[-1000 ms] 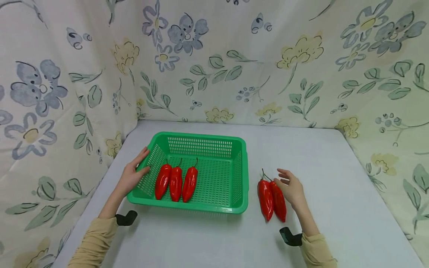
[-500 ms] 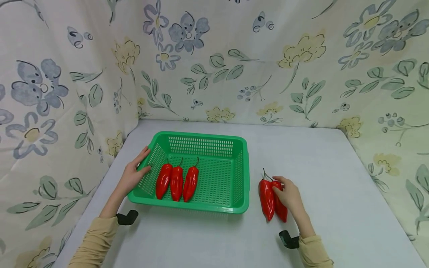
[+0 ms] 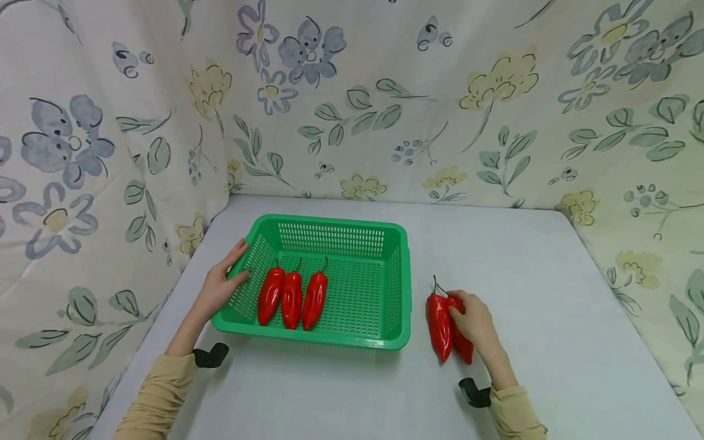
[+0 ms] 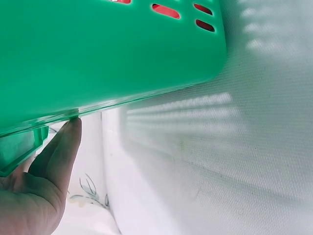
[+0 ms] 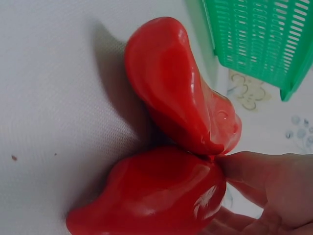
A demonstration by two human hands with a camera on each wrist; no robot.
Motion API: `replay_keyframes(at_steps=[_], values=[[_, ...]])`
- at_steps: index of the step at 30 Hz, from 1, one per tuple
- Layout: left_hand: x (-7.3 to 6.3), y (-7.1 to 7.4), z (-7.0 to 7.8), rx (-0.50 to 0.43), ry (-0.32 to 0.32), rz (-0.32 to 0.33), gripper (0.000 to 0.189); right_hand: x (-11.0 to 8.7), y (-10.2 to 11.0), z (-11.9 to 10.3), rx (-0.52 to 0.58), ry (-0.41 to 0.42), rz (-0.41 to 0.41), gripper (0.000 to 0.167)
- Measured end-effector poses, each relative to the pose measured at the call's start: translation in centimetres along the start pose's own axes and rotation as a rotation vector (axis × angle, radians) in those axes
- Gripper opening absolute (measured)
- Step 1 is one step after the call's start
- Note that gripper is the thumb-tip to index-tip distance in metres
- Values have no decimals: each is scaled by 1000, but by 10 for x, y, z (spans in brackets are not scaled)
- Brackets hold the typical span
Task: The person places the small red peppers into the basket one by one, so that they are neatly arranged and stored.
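Observation:
My left hand rests on the left rim of a green plastic basket, fingers fairly straight and thumb reaching over the edge. In the left wrist view a fingertip touches that rim. Three long red peppers, including a middle pepper, lie side by side in the basket's left half. To the right of the basket, my right hand pinches the upper end of a red pepper, thumb on its near side, fingers partly hidden behind it. Against it lies another red pepper, its stem pointing away.
The white table carries the basket and peppers. A flowered curtain hangs along its back and sides. Black wrist straps with mounts, including the right mount, stick out below each hand.
My right hand has come down and left from above the right-hand pepper, and its thumb and fingers have closed on its upper end. The left hand stays on the basket's rim.

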State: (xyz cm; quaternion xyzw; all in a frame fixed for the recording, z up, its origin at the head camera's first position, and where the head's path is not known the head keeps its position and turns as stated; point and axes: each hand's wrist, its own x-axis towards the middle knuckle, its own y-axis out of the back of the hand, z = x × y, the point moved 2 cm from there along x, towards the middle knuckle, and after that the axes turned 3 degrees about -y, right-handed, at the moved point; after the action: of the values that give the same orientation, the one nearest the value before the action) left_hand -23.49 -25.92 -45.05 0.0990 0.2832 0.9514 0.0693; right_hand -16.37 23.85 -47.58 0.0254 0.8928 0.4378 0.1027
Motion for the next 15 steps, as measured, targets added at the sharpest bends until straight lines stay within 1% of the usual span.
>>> replay_keyframes(at_steps=[4, 11, 15], values=[[-1, 0, 1, -6, -3, -1, 61, 0, 2, -1, 7, 3, -8, 38], [-8, 1, 39, -22, 11, -8, 57, -2, 2, 2, 5, -2, 5, 38], [-9, 2, 41, -21, 11, -9, 57, -3, 6, 2, 12, -12, 23, 39]])
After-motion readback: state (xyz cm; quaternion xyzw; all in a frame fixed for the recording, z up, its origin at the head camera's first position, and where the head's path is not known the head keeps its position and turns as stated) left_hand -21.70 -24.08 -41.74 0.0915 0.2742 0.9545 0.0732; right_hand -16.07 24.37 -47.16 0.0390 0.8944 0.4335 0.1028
